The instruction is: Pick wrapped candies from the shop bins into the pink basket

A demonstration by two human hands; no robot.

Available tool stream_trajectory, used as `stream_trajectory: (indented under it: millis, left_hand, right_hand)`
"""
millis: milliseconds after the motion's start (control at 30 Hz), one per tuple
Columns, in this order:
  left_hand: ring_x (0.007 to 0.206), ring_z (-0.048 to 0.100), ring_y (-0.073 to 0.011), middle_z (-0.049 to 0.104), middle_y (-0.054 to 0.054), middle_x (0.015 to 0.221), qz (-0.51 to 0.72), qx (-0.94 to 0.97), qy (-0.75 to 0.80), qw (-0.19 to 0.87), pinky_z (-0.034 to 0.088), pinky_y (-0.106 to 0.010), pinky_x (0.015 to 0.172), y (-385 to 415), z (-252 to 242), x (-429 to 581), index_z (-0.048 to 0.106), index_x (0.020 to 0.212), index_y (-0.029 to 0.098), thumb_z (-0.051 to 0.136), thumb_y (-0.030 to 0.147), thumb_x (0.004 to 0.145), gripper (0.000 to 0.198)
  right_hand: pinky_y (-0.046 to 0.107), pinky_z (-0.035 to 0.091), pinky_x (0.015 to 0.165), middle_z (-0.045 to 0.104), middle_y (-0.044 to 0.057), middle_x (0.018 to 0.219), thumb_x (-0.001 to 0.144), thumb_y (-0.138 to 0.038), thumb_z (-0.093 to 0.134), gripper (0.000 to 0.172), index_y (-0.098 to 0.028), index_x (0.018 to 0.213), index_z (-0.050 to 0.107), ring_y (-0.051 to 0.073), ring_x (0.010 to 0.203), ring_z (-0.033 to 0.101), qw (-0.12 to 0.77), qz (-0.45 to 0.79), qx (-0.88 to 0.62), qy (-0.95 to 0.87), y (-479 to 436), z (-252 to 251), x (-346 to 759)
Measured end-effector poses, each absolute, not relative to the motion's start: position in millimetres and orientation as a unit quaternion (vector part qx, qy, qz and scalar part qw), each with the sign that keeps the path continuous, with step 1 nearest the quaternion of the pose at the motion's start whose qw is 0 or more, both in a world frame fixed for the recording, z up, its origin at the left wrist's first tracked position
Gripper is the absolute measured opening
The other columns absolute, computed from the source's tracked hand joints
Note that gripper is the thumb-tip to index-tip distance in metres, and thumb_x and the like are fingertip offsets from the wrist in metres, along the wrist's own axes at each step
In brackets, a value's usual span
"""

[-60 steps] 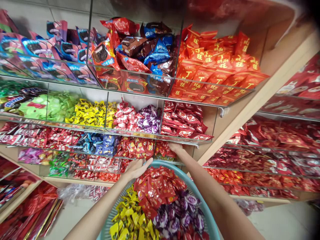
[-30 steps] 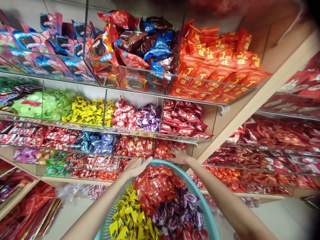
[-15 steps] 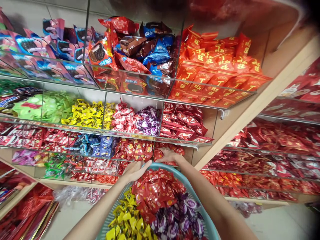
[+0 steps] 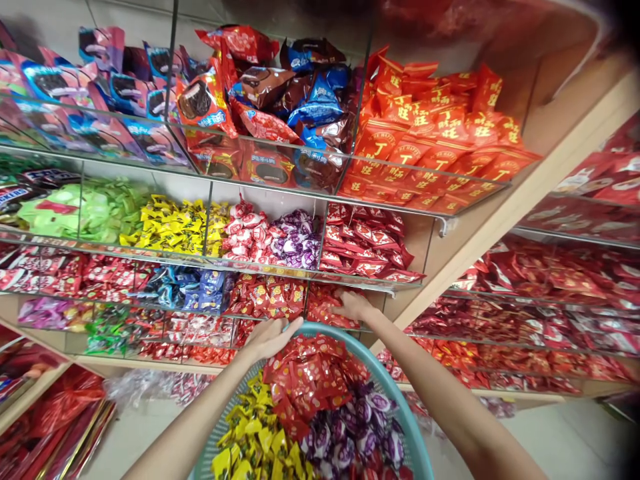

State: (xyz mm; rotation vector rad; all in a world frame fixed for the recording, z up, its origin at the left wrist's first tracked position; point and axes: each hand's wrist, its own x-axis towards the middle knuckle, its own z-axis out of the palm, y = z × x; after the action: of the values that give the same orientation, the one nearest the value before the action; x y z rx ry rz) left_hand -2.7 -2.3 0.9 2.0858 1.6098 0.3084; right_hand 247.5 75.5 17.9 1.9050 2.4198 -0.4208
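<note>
A teal plastic basket (image 4: 406,427) sits low in the middle, heaped with red candies (image 4: 310,383), yellow candies (image 4: 255,437) and purple candies (image 4: 357,427). My left hand (image 4: 270,337) grips the basket's far rim, fingers curled over it. My right hand (image 4: 354,305) reaches past the rim into a glass shelf bin of red candy packets (image 4: 325,308) and lies on them with fingers spread; whether it holds any is hidden.
Glass-fronted shelves (image 4: 280,270) fill the wall, with bins of green, yellow, red, purple and blue sweets. Larger snack bags (image 4: 280,93) and red packets (image 4: 430,133) lie above. A wooden upright (image 4: 500,213) divides off more red stock at right.
My right hand slid left over the red packets in the bin, then back a little to the right. My left hand stayed on the basket rim.
</note>
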Motion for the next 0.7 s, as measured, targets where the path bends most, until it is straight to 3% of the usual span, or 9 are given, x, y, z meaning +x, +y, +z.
stream_trajectory:
  millis: [67,133,267,333,433,567,700]
  left_hand:
    - [0.055,0.056,-0.0224,0.056,-0.004,0.053,0.114,0.763,0.588,0.244,0.031,-0.028,0.053,-2.2,0.3,-2.9,0.053,0.061,0.021,0.013,0.068,0.076,0.063]
    - [0.056,0.056,-0.0227,0.056,-0.004,0.054,0.115,0.761,0.589,0.247,0.032,-0.028,0.054,-2.6,0.0,-2.6,0.052,0.061,0.021,0.013,0.068,0.076,0.062]
    - [0.060,0.057,-0.0234,0.058,-0.004,0.057,0.116,0.756,0.594,0.249,0.032,-0.028,0.055,-3.9,0.1,-1.4,0.052,0.062,0.022,0.013,0.068,0.076,0.062]
    - [0.060,0.057,-0.0229,0.058,-0.004,0.057,0.118,0.757,0.592,0.250,0.032,-0.028,0.055,-4.2,0.7,-1.2,0.052,0.063,0.022,0.014,0.067,0.076,0.061]
    - [0.059,0.056,-0.0221,0.057,-0.004,0.056,0.117,0.760,0.589,0.247,0.032,-0.028,0.054,-4.2,2.1,-1.3,0.051,0.062,0.021,0.014,0.067,0.077,0.061]
    - [0.056,0.056,-0.0217,0.055,-0.003,0.054,0.111,0.762,0.590,0.242,0.033,-0.028,0.055,-3.4,3.2,-1.9,0.052,0.061,0.021,0.013,0.067,0.076,0.063]
    - [0.058,0.057,-0.0227,0.057,-0.004,0.054,0.110,0.767,0.582,0.245,0.033,-0.029,0.057,-1.1,1.7,-3.1,0.053,0.061,0.021,0.013,0.068,0.076,0.063]
  right_hand:
    - [0.040,0.042,0.078,0.060,0.018,0.103,0.076,-0.039,0.050,0.040,-0.014,0.106,0.057,0.031,0.095,0.056,0.020,-0.123,0.617,0.777,71.6,18.6,251.0]
    - [0.039,0.037,0.087,0.055,0.014,0.116,0.077,-0.027,0.046,0.040,-0.018,0.116,0.052,0.028,0.106,0.050,0.007,-0.113,0.598,0.793,69.5,17.8,248.9]
    - [0.039,0.019,0.102,0.033,0.000,0.138,0.067,-0.011,0.047,0.067,-0.031,0.130,0.034,0.020,0.125,0.028,0.014,-0.136,0.490,0.861,69.3,10.8,233.5]
    - [0.046,0.015,0.102,0.034,0.003,0.137,0.066,-0.012,0.049,0.069,-0.029,0.131,0.034,0.023,0.125,0.027,0.038,-0.149,0.453,0.878,69.2,6.7,227.4]
    - [0.050,0.018,0.098,0.045,0.008,0.126,0.067,-0.020,0.056,0.057,-0.027,0.123,0.046,0.028,0.118,0.034,0.056,-0.131,0.457,0.878,68.3,4.3,227.7]
    - [0.041,0.028,0.092,0.052,0.008,0.113,0.063,-0.033,0.066,0.044,-0.023,0.105,0.058,0.027,0.109,0.042,0.032,-0.111,0.481,0.869,67.1,8.2,240.9]
    - [0.030,0.037,0.079,0.054,0.009,0.105,0.067,-0.047,0.060,0.047,-0.019,0.103,0.054,0.022,0.095,0.049,0.001,-0.100,0.520,0.848,66.0,15.5,256.4]
